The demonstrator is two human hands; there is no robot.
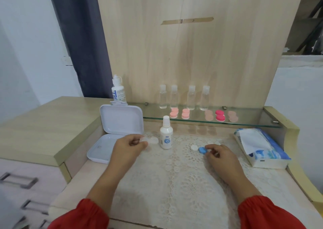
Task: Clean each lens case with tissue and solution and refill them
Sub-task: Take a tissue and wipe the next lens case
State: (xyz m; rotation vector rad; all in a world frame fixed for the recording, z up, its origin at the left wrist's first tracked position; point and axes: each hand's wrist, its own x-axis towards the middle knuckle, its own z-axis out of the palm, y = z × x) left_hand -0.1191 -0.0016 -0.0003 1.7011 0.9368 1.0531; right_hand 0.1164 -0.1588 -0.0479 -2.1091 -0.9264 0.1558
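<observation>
Both hands are low over the lace mat (183, 176) on the bench (35, 123), red sleeves at the wrists. Left hand (128, 145) has its fingers curled round a pale, translucent lens case (150, 140), pinching the near well while the far well sticks out toward the white solution bottle (166, 135) that stands upright just to its right. Right hand (218, 154) pinches a blue cap (203, 150) between thumb and fingertips, and a white cap (194, 147) lies on the mat touching or just beside the blue one, on its left; whether the blue cap rests on the mat or is lifted cannot be told. Between the two hands stands the solution bottle, nearer the left. Left of the left hand sits an open white box (111, 139), its lid tilted up behind its tray. Right of the right hand lies a blue and white tissue pack (262, 148) with a tissue sticking out. Behind, a glass shelf (244, 122) carries four clear bottles (183, 97) in a row, and in front of them more lens cases (185, 113) in pink, pale peach and one strong pink. A second white bottle (118, 90) stands at the shelf's left end, behind the box.
</observation>
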